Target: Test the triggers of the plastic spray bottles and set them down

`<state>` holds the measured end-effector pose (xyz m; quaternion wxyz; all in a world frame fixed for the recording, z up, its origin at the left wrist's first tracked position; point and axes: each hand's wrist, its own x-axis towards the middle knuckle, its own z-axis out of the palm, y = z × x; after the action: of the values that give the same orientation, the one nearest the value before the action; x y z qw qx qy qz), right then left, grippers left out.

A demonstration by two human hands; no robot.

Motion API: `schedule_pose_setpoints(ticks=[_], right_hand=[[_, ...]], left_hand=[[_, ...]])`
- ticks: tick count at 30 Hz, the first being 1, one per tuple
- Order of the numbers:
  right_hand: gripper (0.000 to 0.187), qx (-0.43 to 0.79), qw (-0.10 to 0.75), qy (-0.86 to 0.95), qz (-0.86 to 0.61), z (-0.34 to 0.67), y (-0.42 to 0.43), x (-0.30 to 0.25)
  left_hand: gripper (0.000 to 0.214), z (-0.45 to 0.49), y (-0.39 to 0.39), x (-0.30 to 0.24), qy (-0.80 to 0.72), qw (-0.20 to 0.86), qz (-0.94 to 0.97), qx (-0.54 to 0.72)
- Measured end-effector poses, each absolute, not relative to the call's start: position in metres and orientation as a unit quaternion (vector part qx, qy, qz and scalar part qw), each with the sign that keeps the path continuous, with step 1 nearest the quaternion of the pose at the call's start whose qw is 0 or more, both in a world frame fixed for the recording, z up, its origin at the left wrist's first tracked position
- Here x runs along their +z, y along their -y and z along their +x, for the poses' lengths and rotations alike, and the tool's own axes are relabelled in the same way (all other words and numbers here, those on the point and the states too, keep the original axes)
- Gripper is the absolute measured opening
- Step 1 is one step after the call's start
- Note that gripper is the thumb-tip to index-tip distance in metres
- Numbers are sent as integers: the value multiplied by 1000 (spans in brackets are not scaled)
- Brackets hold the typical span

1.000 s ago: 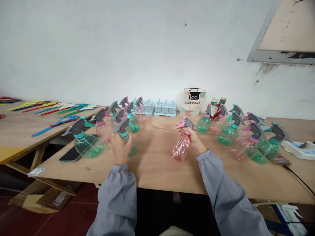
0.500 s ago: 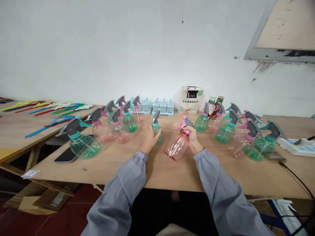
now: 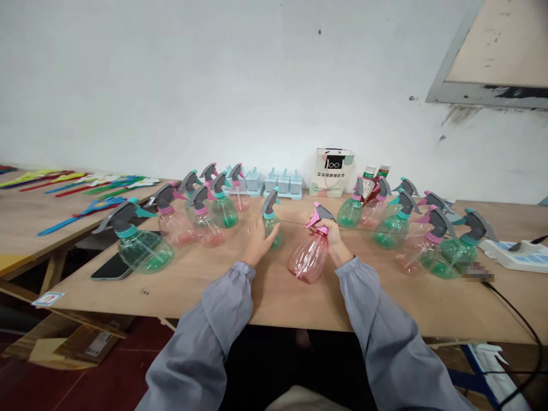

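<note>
At the middle of the table, my left hand (image 3: 258, 238) is closed round the side of a small green spray bottle (image 3: 274, 231) with a teal collar and grey head. Its thumb lies across the front of the bottle, which stands upright. My right hand (image 3: 334, 241) grips a clear pink spray bottle (image 3: 309, 260) by its neck and pink trigger. That bottle leans slightly, with its base toward me; whether it touches the table I cannot tell. Some fingers are hidden behind each bottle.
Several green and pink spray bottles stand at left (image 3: 145, 251) and right (image 3: 391, 228). A phone (image 3: 112, 268) lies at left. Behind are light-blue moulds (image 3: 282, 185) and a paper bag (image 3: 331, 177). A power strip (image 3: 514, 254) with a cable sits at right.
The pink spray bottle in my right hand has turned a little more upright, its base shifting right. My left hand stays at the green bottle. The view has shifted slightly.
</note>
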<state>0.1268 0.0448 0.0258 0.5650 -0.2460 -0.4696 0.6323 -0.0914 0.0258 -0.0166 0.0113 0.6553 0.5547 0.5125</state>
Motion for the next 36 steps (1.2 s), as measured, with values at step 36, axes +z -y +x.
schedule_pose_setpoints(ticks=[36], right_hand=[[13,536,567,571,-258,139,-35,45]], left_hand=[[56,-91,-18,-9,-569,52,669,475]])
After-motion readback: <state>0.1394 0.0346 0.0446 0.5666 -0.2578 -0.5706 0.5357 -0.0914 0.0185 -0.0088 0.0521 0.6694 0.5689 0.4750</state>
